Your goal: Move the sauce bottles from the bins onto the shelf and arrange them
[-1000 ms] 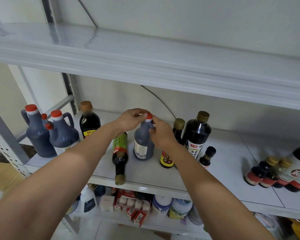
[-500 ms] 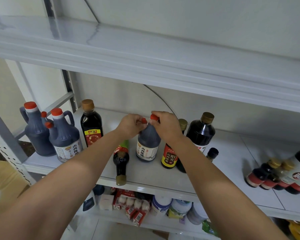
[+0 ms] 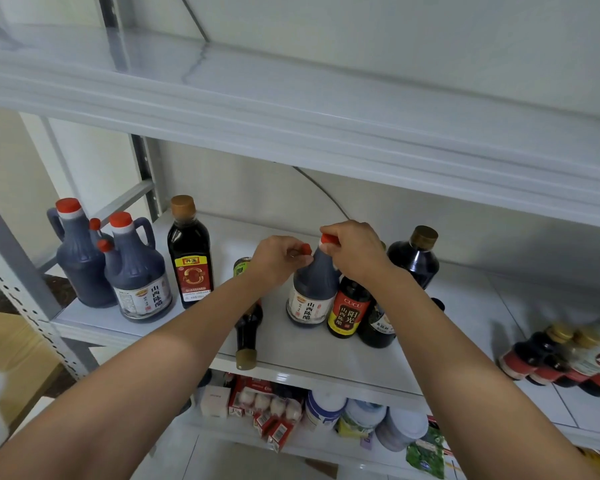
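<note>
A dark vinegar jug (image 3: 312, 292) with a red cap and a white label stands upright mid-shelf (image 3: 326, 356). My right hand (image 3: 355, 252) grips its red cap from above. My left hand (image 3: 279, 259) is curled round a small red-capped piece (image 3: 305, 250) beside the jug's neck; whether that is a handle or a small bottle is hidden. A CUCU bottle (image 3: 349, 310) touches the jug's right side. A slim dark bottle (image 3: 247, 329) lies on its side under my left wrist, its gold cap at the shelf's front edge.
Two red-capped jugs (image 3: 139, 275) and a brown-capped bottle (image 3: 189, 254) stand at the left. A big dark bottle (image 3: 414, 261) stands behind my right hand. Several bottles (image 3: 561, 355) lie at the far right. An upper shelf (image 3: 291, 109) hangs overhead; packages (image 3: 271, 407) fill the shelf below.
The jug has turned so its white label now faces me, and it stands a little nearer the CUCU bottle. Both hands stay at its top.
</note>
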